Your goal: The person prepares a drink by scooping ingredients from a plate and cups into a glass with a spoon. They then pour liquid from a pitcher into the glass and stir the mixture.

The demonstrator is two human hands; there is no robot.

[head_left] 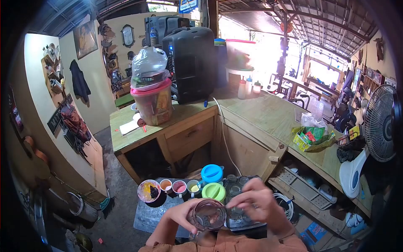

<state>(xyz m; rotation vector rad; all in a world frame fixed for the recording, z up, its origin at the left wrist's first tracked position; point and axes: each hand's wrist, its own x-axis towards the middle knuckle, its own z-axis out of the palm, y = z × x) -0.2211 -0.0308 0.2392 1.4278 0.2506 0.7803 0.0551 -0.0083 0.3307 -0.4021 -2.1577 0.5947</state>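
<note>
My left hand point(183, 216) is wrapped round a clear glass mug point(208, 215), its open rim facing up. Just right of the mug is my right hand point(256, 200), fingers bent and close together near the rim; what they hold, if anything, is too small to tell. Beyond the hands stand a jug with a green lid point(214, 192) and one with a blue lid point(211, 173). Several clear glasses point(232, 187) are beside them, partly behind my right hand. To the left, a white cup with yellow contents point(194, 186), a cup with pink contents point(179, 187) and a stained tub point(149, 191) form a row.
A wooden counter point(252, 107) wraps round ahead, bearing a black speaker point(191, 63), a pink-lidded bucket point(154, 103) and a yellow-green basket point(312, 140). A fan point(380, 122) stands at the right. Below the counter, open shelves point(306, 189) hold items.
</note>
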